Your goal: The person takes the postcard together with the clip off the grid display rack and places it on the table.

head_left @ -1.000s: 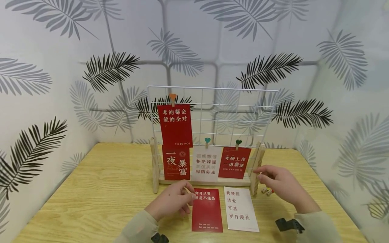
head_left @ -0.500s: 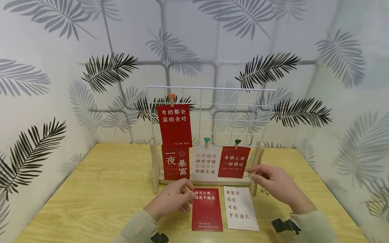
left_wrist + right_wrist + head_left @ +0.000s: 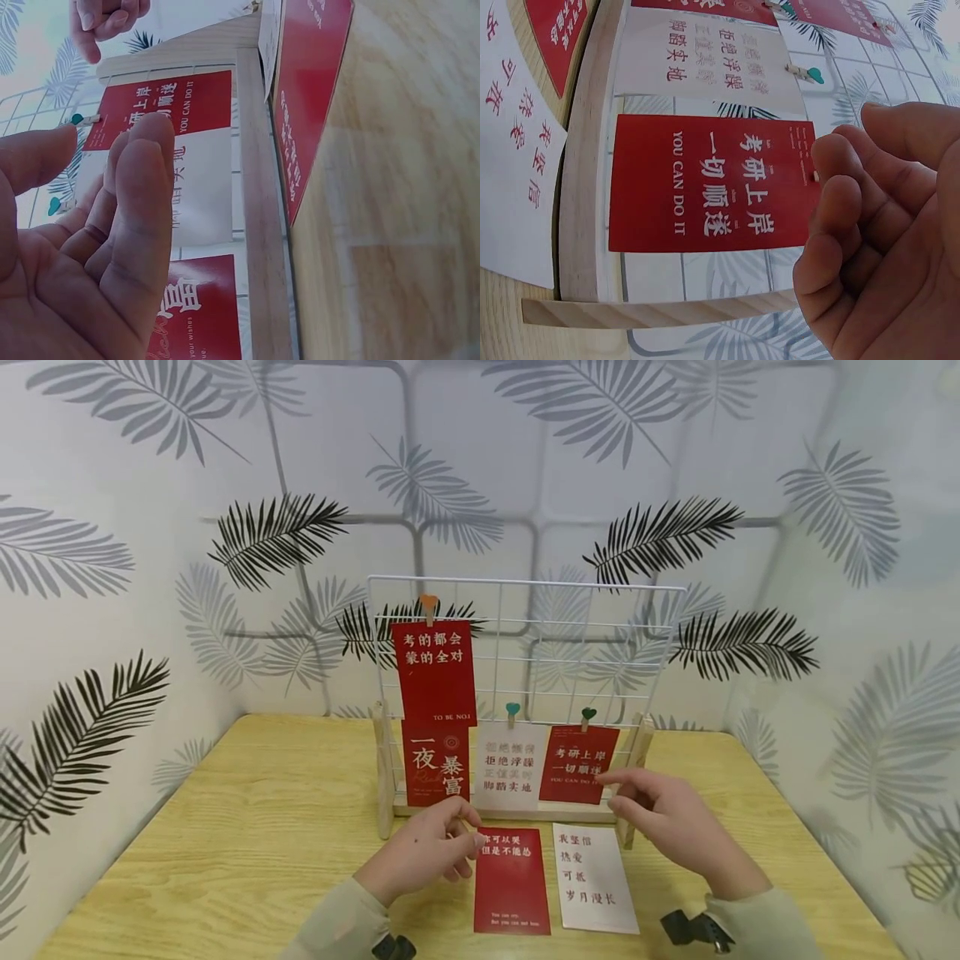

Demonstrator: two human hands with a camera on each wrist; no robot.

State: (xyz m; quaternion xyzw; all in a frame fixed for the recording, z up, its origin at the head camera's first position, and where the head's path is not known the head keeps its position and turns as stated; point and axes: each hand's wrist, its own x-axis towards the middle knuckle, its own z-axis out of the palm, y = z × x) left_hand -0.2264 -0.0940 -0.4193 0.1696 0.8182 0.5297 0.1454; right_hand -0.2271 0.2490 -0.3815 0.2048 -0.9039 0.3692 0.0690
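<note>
Hovering, loosely curled — right hand (image 3: 678, 822) near hung card (image 3: 573, 760), left hand (image 3: 427, 847) seemingly beside flat card (image 3: 513, 885).

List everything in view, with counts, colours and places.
Table: one, yellow, foreground
Wire rack: one, white with wooden legs, on table
Hung red cards: three, red, two left, one right
Hung white card: one, white, between them
Clips: at least four, orange, teal, green, on rack
Flat red card: one, red, before rack
Flat white card: one, white, right of it
Backdrop: one, whitish, leaf-printed, behind
Sleeves: two, pale, low foreground
Straps: two, black, beside sleeves
Left hand: one, bare, by flat red card
Right hand: one, bare, by rightmost hung card
</note>
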